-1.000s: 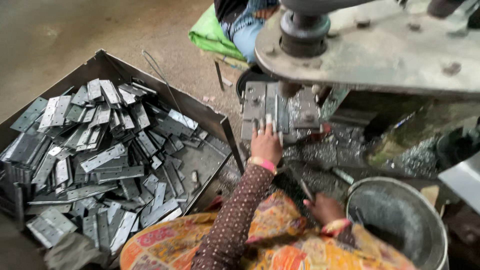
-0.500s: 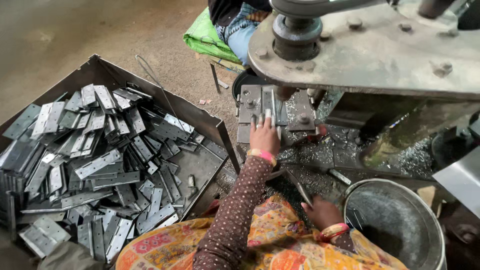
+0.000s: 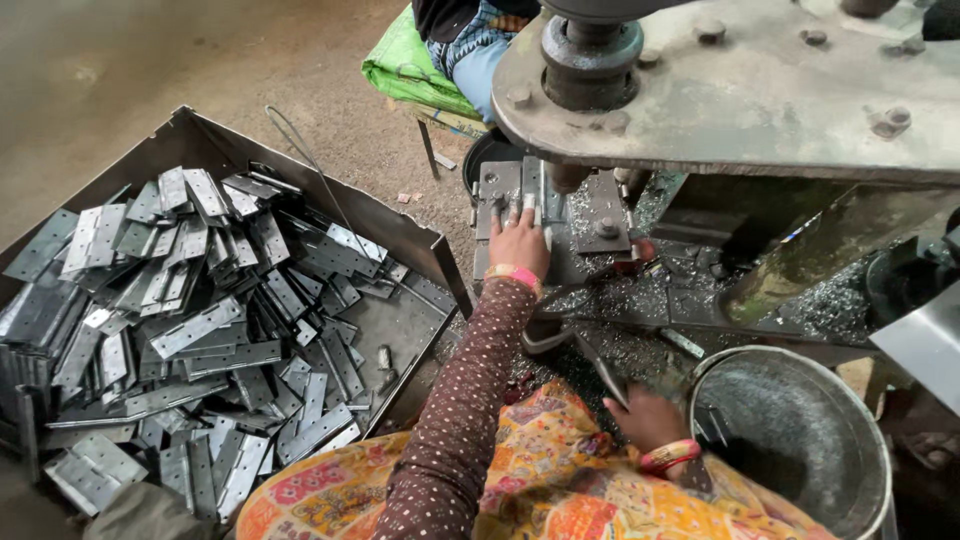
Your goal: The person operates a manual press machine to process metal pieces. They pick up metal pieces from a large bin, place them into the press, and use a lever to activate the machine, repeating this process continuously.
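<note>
My left hand [image 3: 520,243] lies flat, fingers together, pinning a metal plate [image 3: 533,205] on the press bed [image 3: 600,215] under the punch. My right hand [image 3: 645,418] grips a lever [image 3: 590,355], near the bucket [image 3: 800,430].

Head camera looks steeply down, close in — press bed [image 3: 560,215] ahead, tray [image 3: 410,235] left.

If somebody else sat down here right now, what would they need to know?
Left hand: flat on a small metal plate on the press bed, under the punch.
Right hand: low by the lap, gripping a dark handle beside the round metal bucket.
The tray on the left holds a big heap of flat metal plates.
Metal chips lie round the bed.
How many plates are already punched can't be told.
</note>
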